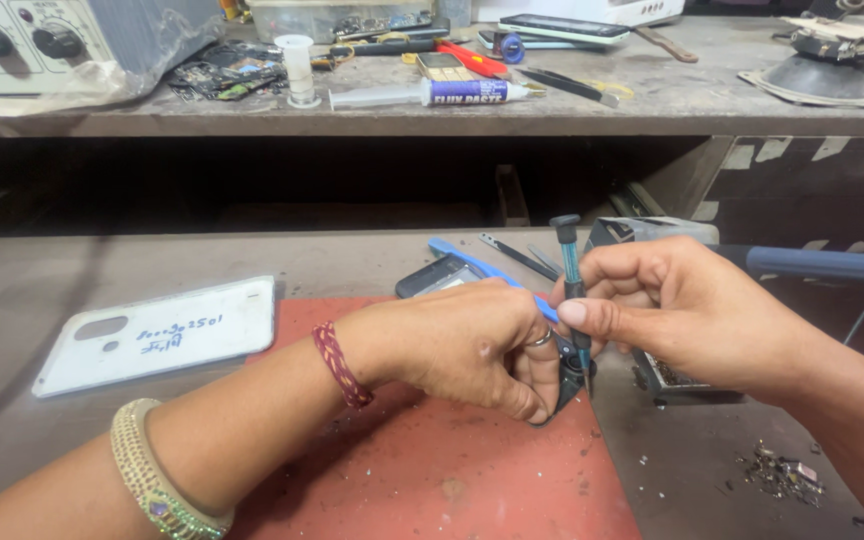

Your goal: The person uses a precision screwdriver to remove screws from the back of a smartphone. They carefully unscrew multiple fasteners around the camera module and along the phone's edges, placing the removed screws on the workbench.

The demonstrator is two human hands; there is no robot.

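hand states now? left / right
Left hand: closed on a small dark part.
Right hand: closed on a teal screwdriver, held upright.

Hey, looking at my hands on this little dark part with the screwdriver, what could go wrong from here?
The right hand holds the screwdriver upright on a small dark part that the left hand pinches; a slip could jab those fingers.

The part sits near the red mat edge, so a loosened screw might roll off and get lost among the debris on the bench.

The blue tweezers lie right behind the left hand and could be knocked.
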